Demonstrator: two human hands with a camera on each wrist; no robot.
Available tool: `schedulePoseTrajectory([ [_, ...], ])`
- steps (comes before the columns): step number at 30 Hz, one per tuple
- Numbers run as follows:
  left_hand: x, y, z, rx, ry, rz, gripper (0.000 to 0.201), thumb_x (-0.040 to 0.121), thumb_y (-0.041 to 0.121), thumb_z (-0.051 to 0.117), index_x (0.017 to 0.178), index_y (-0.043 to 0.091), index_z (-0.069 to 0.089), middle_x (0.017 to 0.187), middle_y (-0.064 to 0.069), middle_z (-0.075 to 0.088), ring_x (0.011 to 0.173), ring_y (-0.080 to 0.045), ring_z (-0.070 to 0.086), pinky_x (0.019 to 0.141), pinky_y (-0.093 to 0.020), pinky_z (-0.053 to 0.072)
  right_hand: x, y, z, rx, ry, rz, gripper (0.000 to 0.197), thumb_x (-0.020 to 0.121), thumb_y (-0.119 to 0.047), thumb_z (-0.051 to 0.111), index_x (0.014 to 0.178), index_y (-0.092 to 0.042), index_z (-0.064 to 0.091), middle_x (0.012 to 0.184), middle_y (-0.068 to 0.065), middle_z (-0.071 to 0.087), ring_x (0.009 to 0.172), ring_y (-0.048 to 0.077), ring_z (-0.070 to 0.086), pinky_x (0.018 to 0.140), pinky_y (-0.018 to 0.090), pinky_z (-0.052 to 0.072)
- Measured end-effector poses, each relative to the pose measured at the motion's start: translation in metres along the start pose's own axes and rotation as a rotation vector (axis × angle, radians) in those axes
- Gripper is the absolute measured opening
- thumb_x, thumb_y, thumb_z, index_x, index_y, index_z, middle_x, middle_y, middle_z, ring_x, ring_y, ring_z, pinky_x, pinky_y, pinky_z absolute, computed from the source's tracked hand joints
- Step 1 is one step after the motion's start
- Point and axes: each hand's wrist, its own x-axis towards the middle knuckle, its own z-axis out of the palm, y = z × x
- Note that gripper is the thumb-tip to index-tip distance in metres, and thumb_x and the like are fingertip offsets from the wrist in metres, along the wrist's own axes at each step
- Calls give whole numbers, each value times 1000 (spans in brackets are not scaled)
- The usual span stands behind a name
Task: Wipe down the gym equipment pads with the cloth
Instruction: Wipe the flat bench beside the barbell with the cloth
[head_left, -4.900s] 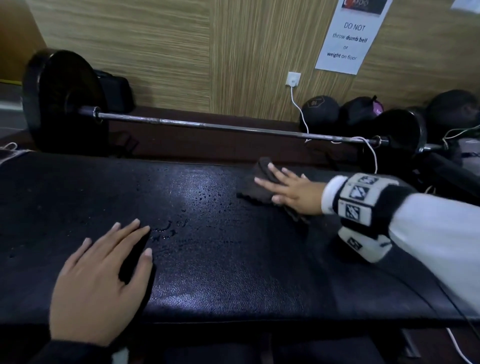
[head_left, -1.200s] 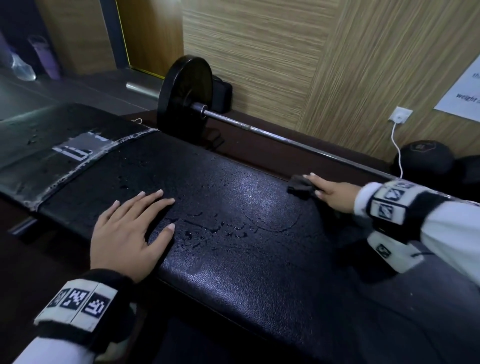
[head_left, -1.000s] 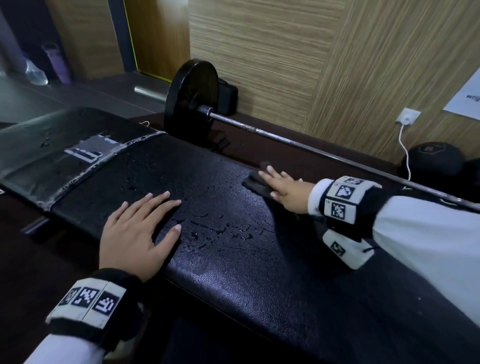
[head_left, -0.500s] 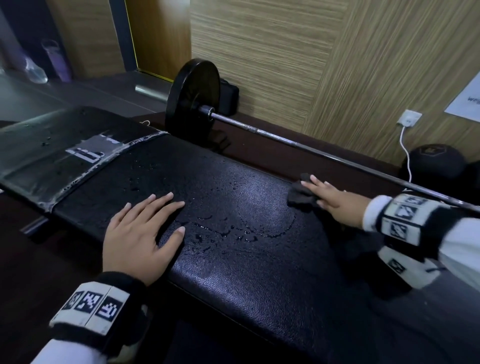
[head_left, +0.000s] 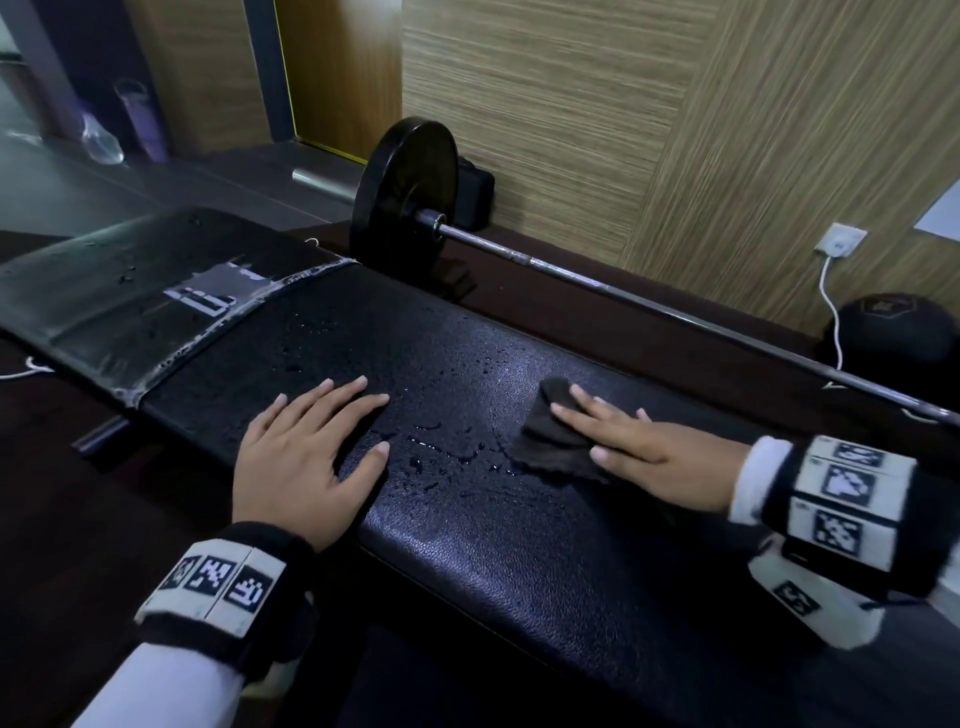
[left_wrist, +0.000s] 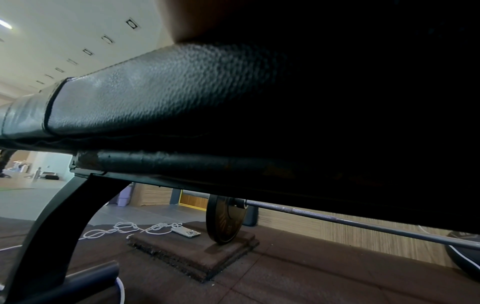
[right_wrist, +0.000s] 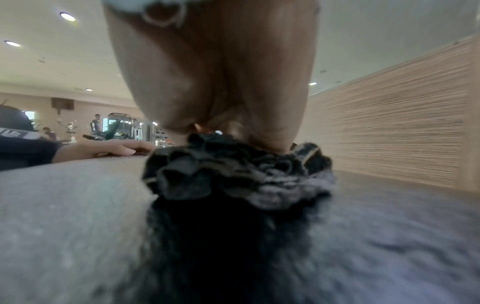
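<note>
Dark cloth (head_left: 556, 441) lies flat under the right hand (head_left: 641, 452), straight-fingered grip pressing, not clutching.

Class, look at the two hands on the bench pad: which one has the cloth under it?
The right hand: its straight fingers press the dark cloth onto the bench pad. The left hand lies flat on bare pad.
</note>
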Motion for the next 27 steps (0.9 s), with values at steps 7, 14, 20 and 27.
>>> schedulePoseTrajectory([
  [7, 1, 0, 1, 16, -6, -2, 48, 84, 57, 34, 126, 44, 53, 139, 22, 47, 134, -6, 39, 113, -36, 22, -9, 13, -13, -11, 375, 76, 57, 97, -20, 43, 137, -51, 17, 139, -4, 49, 128, 11, 46, 108, 15, 27],
  [14, 0, -1, 1, 21, 6, -1, 48, 83, 57, 35, 125, 44, 54, 139, 22, 48, 134, -6, 39, 113, -36, 22, -26, -5, -12, -135, 280, -215, 55, 92, -26, 42, 143, -36, 21, 150, -14, 29, 139, -4, 13, 117, 27, 7],
  [20, 0, -1, 1, 28, -1, 5, 49, 84, 58, 33, 127, 45, 53, 140, 22, 46, 135, -6, 38, 113, -34, 20, -12, -13, 12, -347, -40, 51, 64, 98, -45, 27, 133, -40, -27, 141, -26, -35, 139, 5, -25, 117, 43, -8],
  [27, 5, -18, -2, -15, -50, 47, 54, 84, 64, 28, 127, 43, 54, 142, 20, 45, 136, -4, 35, 115, -36, 18, -30, -7, 10, -211, -115, 164, 56, 100, -39, 22, 130, -43, -25, 142, -28, -30, 136, 2, -26, 116, 42, -11],
])
